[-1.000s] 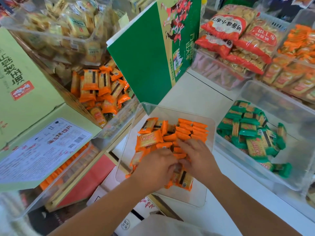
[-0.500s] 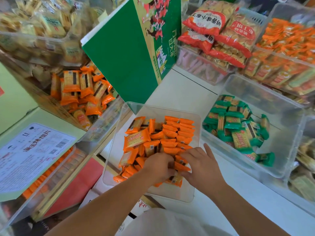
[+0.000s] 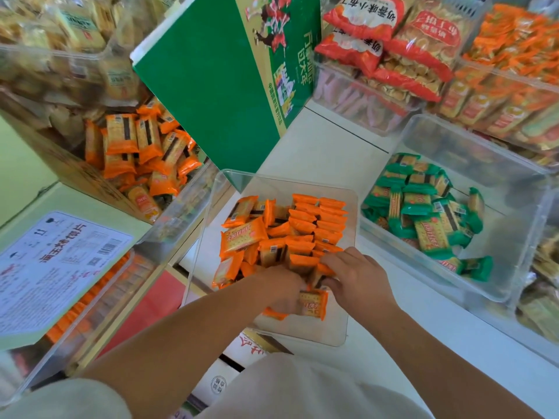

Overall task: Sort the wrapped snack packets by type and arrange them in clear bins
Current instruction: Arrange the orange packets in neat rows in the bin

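Clear bin (image 3: 334,332) sat under both hands, orange packets (image 3: 314,219) stacked just beyond the fingertips. Forearms angled in, palms down. Right hand (image 3: 360,276) pinched the row's near end; left hand (image 3: 281,288) curled round one loose packet (image 3: 313,302) beside it.

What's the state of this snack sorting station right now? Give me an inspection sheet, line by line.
Surface: white counter, carries the bins.
Job's things: orange packets in the middle bin, some rowed on edge, some loose; green packets loose in the right bin.
Clutter: carton at left holding more orange packets; green box behind the middle bin.
Hands: left hand and right hand both in the middle bin, fingers curled round orange packets.
Cables: nothing seen.
Surroundings: red bags and other filled bins behind.
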`<state>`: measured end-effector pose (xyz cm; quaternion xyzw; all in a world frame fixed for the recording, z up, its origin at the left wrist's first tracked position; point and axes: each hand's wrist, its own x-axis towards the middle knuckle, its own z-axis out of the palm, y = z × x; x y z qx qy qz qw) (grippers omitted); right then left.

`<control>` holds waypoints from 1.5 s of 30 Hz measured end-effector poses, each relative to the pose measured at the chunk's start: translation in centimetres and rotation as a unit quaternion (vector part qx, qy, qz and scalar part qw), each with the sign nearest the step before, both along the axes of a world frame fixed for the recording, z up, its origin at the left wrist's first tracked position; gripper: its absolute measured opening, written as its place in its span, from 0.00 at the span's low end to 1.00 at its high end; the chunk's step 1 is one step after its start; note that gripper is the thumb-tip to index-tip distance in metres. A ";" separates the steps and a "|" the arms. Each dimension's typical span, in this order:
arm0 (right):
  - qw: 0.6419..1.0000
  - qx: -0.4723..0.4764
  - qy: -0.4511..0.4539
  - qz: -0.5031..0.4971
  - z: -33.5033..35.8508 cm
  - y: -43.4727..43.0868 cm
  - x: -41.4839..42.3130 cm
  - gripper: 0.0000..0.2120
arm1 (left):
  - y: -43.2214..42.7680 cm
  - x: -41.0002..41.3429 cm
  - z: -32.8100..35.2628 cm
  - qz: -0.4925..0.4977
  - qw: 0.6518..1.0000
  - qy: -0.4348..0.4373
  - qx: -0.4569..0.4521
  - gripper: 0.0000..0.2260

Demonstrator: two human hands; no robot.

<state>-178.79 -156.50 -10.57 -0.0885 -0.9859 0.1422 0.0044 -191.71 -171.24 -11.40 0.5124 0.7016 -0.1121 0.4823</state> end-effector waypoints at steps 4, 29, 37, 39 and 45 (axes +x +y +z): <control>0.999 -0.032 0.020 0.001 -0.1 -0.2 0.1 0.19 | -0.6 0.0 0.1 -0.010 1.000 0.012 0.021 0.22; 0.980 0.087 -0.179 0.028 0.6 -3.5 0.7 0.17 | -7.8 -0.5 1.3 0.175 0.936 0.118 0.283 0.18; 0.968 0.107 -0.228 0.024 1.5 -4.7 0.8 0.31 | -9.8 -1.5 2.2 0.161 0.954 0.122 0.223 0.31; 0.968 0.106 -0.225 0.037 1.4 -4.6 1.0 0.29 | -9.7 -1.3 2.5 0.159 0.955 0.131 0.213 0.26; 0.974 0.062 -0.213 0.049 2.7 -4.7 0.5 0.17 | -10.9 -1.2 2.1 0.191 0.939 0.120 0.260 0.24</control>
